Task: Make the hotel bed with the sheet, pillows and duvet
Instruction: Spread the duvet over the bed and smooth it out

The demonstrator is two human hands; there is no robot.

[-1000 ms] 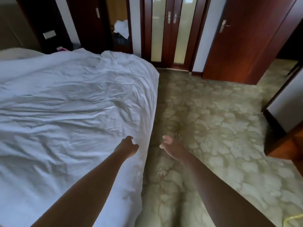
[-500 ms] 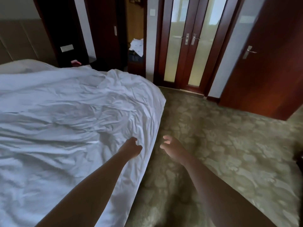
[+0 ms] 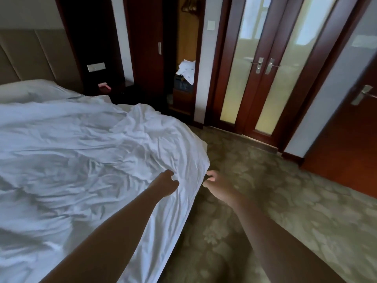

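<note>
ok so, left hand first: it's stretched out over the near edge of the bed, back of the hand up, fingers curled down toward the white duvet. Honestly can't tell if it's pinching fabric or just sitting on top, because the fingertips are tucked out of sight. The right hand is at 3 o'clock from it, close but apart, out past the side of the bed and over the carpet. Its fingers are loosely curled and relaxed, thumb apart from them, tips just beside where the duvet hangs over the side. Can't say whether they touch the cloth.

The duvet covers pretty much the whole bed, running from the hands off to 9 and 10 o'clock. It's super wrinkled, with a bunched-up fold toward 12 o'clock and its edge draped down the side at 6 o'clock of the left hand. Way up at 10 o'clock a pillow lies at the head end, just past the duvet's far edge, in front of the padded headboard.

Further out there's a pink thing on the dark bedside unit around 11 o'clock. A heap of white cloth sits in the wooden alcove at 12, with a wall switch above it. Frosted glass double doors are at 1 o'clock and a wooden door at 2 o'clock. Whole shot's a bit blurry.
</note>
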